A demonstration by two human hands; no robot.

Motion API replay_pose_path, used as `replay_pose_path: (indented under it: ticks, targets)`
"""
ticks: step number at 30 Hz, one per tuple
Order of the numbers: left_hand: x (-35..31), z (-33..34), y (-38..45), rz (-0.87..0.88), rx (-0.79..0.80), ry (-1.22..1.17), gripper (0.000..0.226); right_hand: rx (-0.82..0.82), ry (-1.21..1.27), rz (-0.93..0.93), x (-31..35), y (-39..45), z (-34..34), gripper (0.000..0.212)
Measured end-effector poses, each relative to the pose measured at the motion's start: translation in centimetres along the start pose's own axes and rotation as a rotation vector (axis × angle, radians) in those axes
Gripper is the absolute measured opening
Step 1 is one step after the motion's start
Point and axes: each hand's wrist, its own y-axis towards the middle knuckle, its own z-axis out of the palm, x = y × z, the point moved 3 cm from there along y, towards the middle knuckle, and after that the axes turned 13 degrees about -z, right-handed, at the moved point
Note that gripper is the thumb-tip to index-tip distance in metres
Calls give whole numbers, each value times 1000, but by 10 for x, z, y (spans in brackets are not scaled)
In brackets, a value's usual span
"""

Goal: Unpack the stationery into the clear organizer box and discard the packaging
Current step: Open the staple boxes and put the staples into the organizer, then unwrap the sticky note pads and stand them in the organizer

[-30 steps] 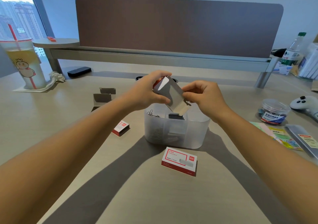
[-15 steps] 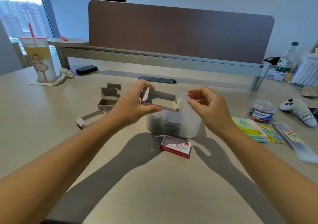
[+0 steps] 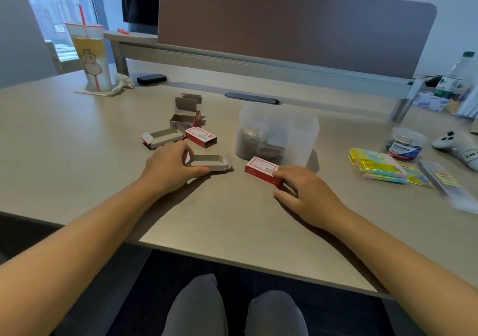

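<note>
The clear organizer box [image 3: 297,129] stands mid-desk with clips and small items inside. My left hand [image 3: 170,167] rests on the desk, its fingers closed on an empty grey cardboard tray [image 3: 209,162] that lies flat. My right hand [image 3: 307,193] grips the near end of a closed red-and-white stationery box [image 3: 260,167] lying just in front of the organizer. Left of the organizer lie a red sleeve [image 3: 201,136], another empty tray [image 3: 163,137] and an opened carton [image 3: 186,116].
Sticky-note pads [image 3: 375,165], a round tub of clips [image 3: 406,143], a flat clear pack [image 3: 447,183] and a white game controller [image 3: 457,147] lie at the right. A drink cup [image 3: 90,59] stands far left, a black case [image 3: 151,79] behind. The desk edge runs near my knees.
My left hand brought the empty tray down from above the organizer onto the desk. My right hand dropped from mid-air onto the closed red box. The camera tilted down and back.
</note>
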Motion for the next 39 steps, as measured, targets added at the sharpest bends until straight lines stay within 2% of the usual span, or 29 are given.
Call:
replay_pose_path:
  ticks: [4,8,16,24,27,29,32,36,39]
  targets:
    - [26,-10,15,-46,-141,187,47,126,-8,-52,21,24,13,57]
    - [40,-14,27,-82,-172,273,46,213,13,-43,35,56,30,64]
    - [45,-8,60,-46,-20,264,65,175,42,-45,37,109,55,65]
    - [43,-9,72,-50,-27,233,78,127,80,17,36,128,62,68]
    - [38,-16,60,-33,-82,241,80,93,71,-13,37,116,54,59]
    - [29,-18,47,19,-95,222,76,131,56,-34,34,98,48,51]
    - [4,-12,20,171,-9,164,64,172,63,-25,23,58,32,48]
    - [-41,17,-17,341,257,203,55,104,60,72,-5,2,4,40]
    - [-76,45,-38,462,356,243,56,33,19,172,-34,-31,-11,36]
